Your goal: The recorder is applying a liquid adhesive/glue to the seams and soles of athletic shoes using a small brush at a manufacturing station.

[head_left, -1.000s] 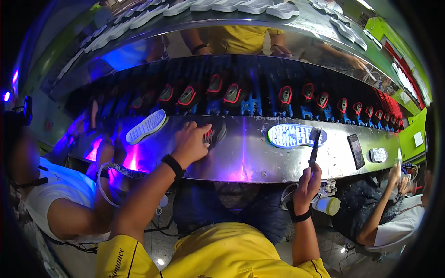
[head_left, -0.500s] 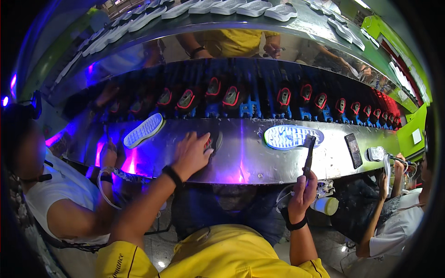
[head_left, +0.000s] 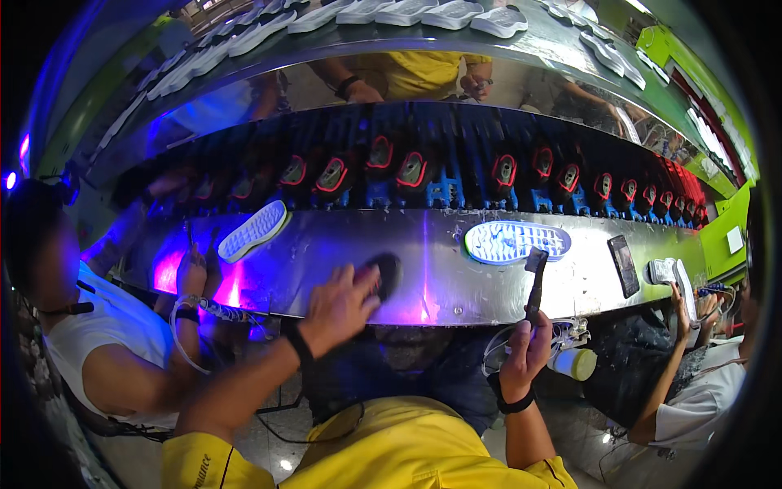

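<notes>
My left hand [head_left: 338, 306] is closed on a dark shoe upper [head_left: 388, 277] over the near middle of the metal table; motion blurs the fingers and hides the exact grip. A dark-handled brush [head_left: 534, 284] stands upright in my right hand [head_left: 525, 359]. Its bristle end is by the near edge of a white-and-blue shoe sole [head_left: 515, 242], which lies with its grooved face up. I cannot tell whether the bristles touch the sole. Farther left, a second white sole [head_left: 252, 231] lies slanted on the table.
Behind the metal table [head_left: 444, 281], dark shoe uppers with red collars [head_left: 412, 169] stand on a blue rack. More white soles [head_left: 436, 13] line the green shelf above. A phone [head_left: 623, 266] lies at the right. A white container [head_left: 574, 363] hangs below the edge. Co-workers sit on both sides.
My left hand has drawn nearer to me, and the dark upper has turned, its red collar no longer showing. My right hand has lowered the brush slightly toward me and left.
</notes>
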Action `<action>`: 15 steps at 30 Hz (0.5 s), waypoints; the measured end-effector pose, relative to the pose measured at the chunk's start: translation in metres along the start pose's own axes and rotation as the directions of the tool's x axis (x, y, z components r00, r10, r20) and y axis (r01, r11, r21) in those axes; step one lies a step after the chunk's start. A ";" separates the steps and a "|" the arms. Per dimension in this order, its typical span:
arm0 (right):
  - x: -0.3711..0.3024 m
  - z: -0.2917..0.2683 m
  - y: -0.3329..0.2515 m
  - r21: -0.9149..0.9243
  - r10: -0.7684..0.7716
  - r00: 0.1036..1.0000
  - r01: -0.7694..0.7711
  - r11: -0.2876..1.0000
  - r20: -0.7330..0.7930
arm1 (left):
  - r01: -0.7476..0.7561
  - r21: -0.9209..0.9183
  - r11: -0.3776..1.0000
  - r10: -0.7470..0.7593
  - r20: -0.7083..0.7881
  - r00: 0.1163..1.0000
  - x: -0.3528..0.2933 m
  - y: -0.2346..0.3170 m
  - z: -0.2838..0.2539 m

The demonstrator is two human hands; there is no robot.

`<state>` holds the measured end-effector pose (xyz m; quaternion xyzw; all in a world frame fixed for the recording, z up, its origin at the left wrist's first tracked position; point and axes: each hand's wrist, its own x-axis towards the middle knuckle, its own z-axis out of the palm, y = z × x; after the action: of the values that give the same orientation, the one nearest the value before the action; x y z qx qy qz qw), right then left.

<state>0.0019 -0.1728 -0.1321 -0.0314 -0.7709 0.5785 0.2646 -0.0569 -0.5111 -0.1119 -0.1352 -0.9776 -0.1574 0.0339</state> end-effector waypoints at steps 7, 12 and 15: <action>0.001 0.004 -0.020 0.065 0.005 1.000 -0.004 0.998 -0.013 | 0.057 0.091 0.994 -0.055 -0.027 0.998 0.054 -0.009 -0.002; -0.005 0.007 -0.021 0.031 0.013 1.000 -0.012 0.999 -0.010 | -0.166 -0.025 0.986 0.168 0.091 0.982 -0.039 0.040 -0.010; -0.005 0.007 -0.022 0.022 0.003 1.000 -0.002 1.000 -0.021 | -0.252 -0.006 0.968 0.251 0.120 0.961 -0.061 0.044 -0.019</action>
<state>0.0090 -0.1878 -0.1148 -0.0356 -0.7615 0.5871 0.2723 0.0144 -0.4922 -0.0872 -0.2672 -0.9535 -0.1391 -0.0044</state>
